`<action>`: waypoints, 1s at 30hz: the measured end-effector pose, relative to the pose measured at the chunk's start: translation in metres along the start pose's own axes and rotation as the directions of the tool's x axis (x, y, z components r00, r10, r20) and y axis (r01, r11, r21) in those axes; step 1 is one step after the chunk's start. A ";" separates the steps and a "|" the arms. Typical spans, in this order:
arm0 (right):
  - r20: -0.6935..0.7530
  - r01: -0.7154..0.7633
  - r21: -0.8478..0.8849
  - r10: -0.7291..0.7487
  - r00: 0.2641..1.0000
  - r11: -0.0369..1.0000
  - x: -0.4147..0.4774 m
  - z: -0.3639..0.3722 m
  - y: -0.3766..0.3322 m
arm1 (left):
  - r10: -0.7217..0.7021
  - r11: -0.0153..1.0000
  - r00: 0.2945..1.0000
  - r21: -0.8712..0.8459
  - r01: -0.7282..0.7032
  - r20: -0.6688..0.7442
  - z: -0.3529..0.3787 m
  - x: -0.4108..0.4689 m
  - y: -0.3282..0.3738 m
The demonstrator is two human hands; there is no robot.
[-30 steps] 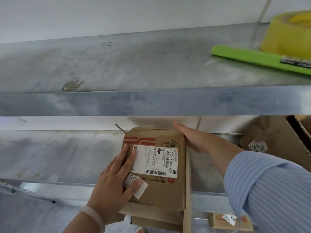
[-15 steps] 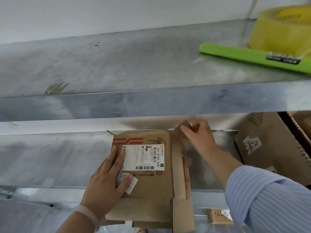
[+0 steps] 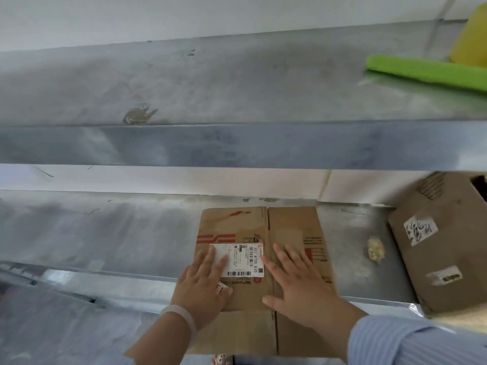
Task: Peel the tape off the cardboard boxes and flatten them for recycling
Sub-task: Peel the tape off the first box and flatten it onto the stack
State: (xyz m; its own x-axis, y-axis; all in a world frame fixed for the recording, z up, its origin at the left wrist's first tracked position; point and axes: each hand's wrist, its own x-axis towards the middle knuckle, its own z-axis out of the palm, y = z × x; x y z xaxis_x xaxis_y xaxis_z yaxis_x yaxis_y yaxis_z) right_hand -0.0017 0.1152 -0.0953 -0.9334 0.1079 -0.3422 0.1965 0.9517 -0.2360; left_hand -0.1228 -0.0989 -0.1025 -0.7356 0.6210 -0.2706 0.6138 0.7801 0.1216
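Observation:
A brown cardboard box (image 3: 287, 227) lies flattened on the lower metal shelf (image 3: 105, 233), its near flaps hanging over the shelf's front edge. A white shipping label (image 3: 243, 260) with barcodes sits on its left panel. My left hand (image 3: 205, 283) presses flat on the label's left part, fingers straight. My right hand (image 3: 297, 283) presses flat on the right panel, fingers spread. A small crumpled wad of peeled tape (image 3: 375, 250) lies on the shelf to the right of the box.
Another brown cardboard box (image 3: 442, 246) with white stickers stands at the right end of the lower shelf. On the upper metal shelf (image 3: 210, 83) lie a green tool (image 3: 427, 72) and a yellow tape roll (image 3: 471, 40), far right.
The box has gone from partly folded to fully flat. My right hand let go of the far right flap and came down flat onto the right panel. My left hand stayed pressing.

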 end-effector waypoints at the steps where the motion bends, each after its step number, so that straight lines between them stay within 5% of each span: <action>1: 0.005 0.001 -0.027 0.000 1.000 1.000 -0.001 0.003 0.003 | 0.016 1.000 1.000 0.000 -0.016 -0.003 0.005 0.002 0.003; 7: -0.049 -0.030 -0.065 0.027 0.998 0.997 0.010 0.014 0.004 | 0.055 0.998 0.991 0.040 -0.050 -0.123 0.020 0.014 0.016; 30: -0.249 -0.104 -0.075 0.082 0.965 0.992 0.047 0.005 0.018 | 0.156 0.983 0.977 0.121 -0.139 -0.146 0.008 0.061 0.025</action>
State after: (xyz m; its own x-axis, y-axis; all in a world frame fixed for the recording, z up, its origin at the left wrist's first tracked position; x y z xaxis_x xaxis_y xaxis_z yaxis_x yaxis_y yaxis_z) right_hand -0.0403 0.1359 -0.1202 -0.9594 0.2538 -0.1231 0.2691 0.9543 -0.1299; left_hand -0.1499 -0.0417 -0.1234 -0.6645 0.7398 -0.1057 0.7403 0.6709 0.0420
